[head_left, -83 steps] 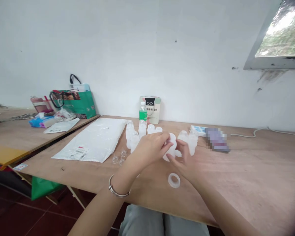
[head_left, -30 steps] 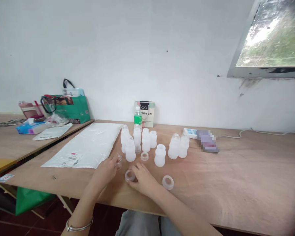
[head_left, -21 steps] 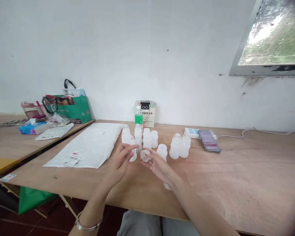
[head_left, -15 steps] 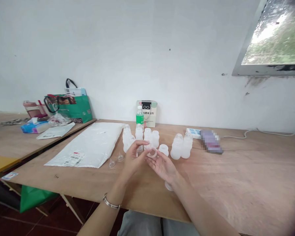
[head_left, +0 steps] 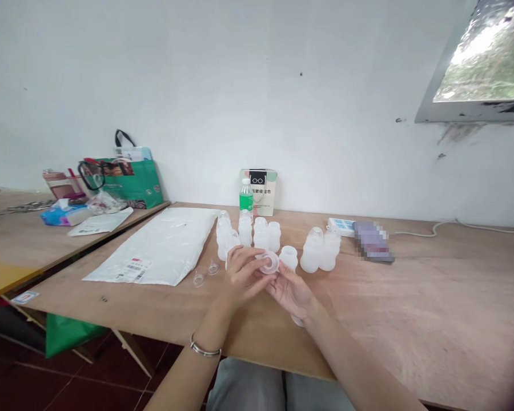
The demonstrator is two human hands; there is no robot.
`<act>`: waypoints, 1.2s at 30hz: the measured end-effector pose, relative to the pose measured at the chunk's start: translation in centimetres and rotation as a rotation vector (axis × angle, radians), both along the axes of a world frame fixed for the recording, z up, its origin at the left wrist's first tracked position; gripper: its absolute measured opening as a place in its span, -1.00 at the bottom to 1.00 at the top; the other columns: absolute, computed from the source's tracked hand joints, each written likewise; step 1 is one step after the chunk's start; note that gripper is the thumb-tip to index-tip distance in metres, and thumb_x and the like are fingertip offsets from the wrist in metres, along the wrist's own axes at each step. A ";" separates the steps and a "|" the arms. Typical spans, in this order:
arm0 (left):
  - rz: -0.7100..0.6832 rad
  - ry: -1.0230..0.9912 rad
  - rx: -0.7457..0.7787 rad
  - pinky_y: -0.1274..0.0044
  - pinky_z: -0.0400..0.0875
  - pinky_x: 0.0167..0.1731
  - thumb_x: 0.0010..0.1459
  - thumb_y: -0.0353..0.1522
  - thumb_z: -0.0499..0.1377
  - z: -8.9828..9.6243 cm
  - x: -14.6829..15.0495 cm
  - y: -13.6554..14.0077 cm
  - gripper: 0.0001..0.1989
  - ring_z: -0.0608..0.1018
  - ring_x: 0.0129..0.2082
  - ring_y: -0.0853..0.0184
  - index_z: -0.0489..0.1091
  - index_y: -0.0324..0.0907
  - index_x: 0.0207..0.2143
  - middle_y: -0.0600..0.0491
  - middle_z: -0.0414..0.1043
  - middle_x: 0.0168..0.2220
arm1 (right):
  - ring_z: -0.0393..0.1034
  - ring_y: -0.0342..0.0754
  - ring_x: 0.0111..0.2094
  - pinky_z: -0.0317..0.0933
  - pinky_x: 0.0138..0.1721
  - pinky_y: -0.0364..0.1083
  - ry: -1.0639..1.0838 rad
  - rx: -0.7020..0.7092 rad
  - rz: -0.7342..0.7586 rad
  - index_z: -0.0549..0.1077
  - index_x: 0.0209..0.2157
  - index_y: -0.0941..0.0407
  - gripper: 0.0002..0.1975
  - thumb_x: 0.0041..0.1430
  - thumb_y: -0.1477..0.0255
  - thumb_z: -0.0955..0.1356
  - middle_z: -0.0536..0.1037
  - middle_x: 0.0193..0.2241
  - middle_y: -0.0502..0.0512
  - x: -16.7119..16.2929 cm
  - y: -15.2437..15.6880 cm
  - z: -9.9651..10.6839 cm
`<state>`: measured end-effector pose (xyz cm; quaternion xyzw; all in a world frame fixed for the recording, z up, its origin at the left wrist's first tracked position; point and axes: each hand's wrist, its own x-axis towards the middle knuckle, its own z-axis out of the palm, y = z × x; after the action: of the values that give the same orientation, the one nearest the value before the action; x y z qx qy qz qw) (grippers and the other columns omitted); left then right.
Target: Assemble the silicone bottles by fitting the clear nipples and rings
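Observation:
Between my two hands, low over the table, is a translucent round bottle ring point(head_left: 270, 262) with its opening turned up towards me. My left hand point(head_left: 241, 275) is closed on its left side, fingers at the opening. The thumb and fingers of my right hand point(head_left: 292, 294) grip its right edge. Just behind stands an open white baby bottle point(head_left: 288, 257). Two clear bottle nipples point(head_left: 199, 278) lie left of my left hand. Several capped baby bottles point(head_left: 312, 254) stand to the right, others behind my left hand. My right wrist partly covers a whitish round piece point(head_left: 297, 321).
A white plastic mailer point(head_left: 154, 245) lies on the left of the wooden table. A green-labelled water bottle point(head_left: 245, 197) and a paper bag point(head_left: 265, 197) stand by the wall. To the right are a phone point(head_left: 370, 242), a white box point(head_left: 341, 226) and a cable point(head_left: 428, 233).
My left fingers have moved over the ring's opening and bunched closer around it. The ring is tilted more towards me. The whole view has shifted slightly.

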<state>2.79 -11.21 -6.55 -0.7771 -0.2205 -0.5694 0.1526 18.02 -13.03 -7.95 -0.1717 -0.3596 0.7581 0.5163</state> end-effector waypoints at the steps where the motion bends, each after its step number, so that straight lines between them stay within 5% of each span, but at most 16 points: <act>1: 0.010 0.023 0.015 0.29 0.36 -0.09 0.09 -0.27 0.24 0.0 0.0 -0.2 -0.80 0.53 -0.18 0.24 0.42 -0.12 -0.22 -0.06 0.49 -0.17 | 0.52 -0.10 -0.18 0.36 -0.10 -0.13 -0.011 0.009 0.003 0.46 -0.15 0.10 -0.70 0.10 0.27 0.40 0.60 -0.24 0.06 0.0 -0.1 0.0; 10: -0.031 0.058 0.015 0.42 0.53 -0.21 0.14 -0.42 0.17 0.1 0.4 -1.0 -0.81 0.51 -0.09 0.23 0.36 -0.17 -0.16 -0.15 0.40 -0.07 | 0.52 -0.10 -0.23 0.38 -0.17 -0.13 0.000 0.003 -0.033 0.48 -0.21 0.07 -0.75 0.16 0.21 0.36 0.61 -0.28 0.04 -0.1 -0.3 0.0; 17: -0.084 0.041 0.037 0.43 0.54 -0.19 0.07 -0.48 0.23 -0.2 0.5 -1.3 -0.68 0.52 -0.10 0.24 0.31 -0.18 -0.10 -0.14 0.40 -0.08 | 0.47 -0.16 -0.37 0.35 -0.24 -0.19 -0.094 0.026 -0.160 0.56 -0.33 0.09 -0.80 -0.07 0.36 0.49 0.60 -0.39 -0.03 -0.3 -0.4 -0.2; 23: -0.109 0.017 -0.008 0.44 0.53 -0.25 0.00 -0.42 0.27 -0.4 1.1 -1.3 -0.37 0.52 -0.22 0.27 0.15 -0.20 0.13 -0.10 0.42 -0.19 | 0.33 -0.16 -0.48 0.26 -0.38 -0.18 -0.211 0.075 -0.196 0.54 -0.45 0.10 -0.75 -0.15 0.24 0.52 0.51 -0.52 -0.04 0.9 -1.5 0.6; 28: -0.188 0.077 -0.118 0.48 0.51 -0.28 0.01 -0.34 0.27 -0.9 1.6 -1.1 -0.55 0.51 -0.29 0.31 0.30 -0.16 -0.02 -0.01 0.41 -0.27 | 0.24 -0.13 -0.50 0.18 -0.37 -0.13 -0.423 0.209 -0.276 0.48 -0.56 0.11 -0.65 -0.12 0.10 0.48 0.41 -0.59 -0.04 2.1 -1.9 0.6; 36: -0.199 0.070 -0.017 0.50 0.48 -0.42 -0.02 -0.34 0.29 -1.5 2.0 -1.2 -0.54 0.48 -0.42 0.34 0.32 -0.22 -0.04 0.02 0.41 -0.37 | 0.19 -0.18 -0.53 0.11 -0.44 -0.18 -0.289 0.047 -0.156 0.52 -0.56 0.14 -0.68 -0.25 0.19 0.55 0.41 -0.61 -0.04 1.9 -2.1 0.0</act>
<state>4.76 -12.40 -8.06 -0.8159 -0.1414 -0.5523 0.0964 19.91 -15.16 -8.00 -0.2943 -0.4334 0.6744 0.5203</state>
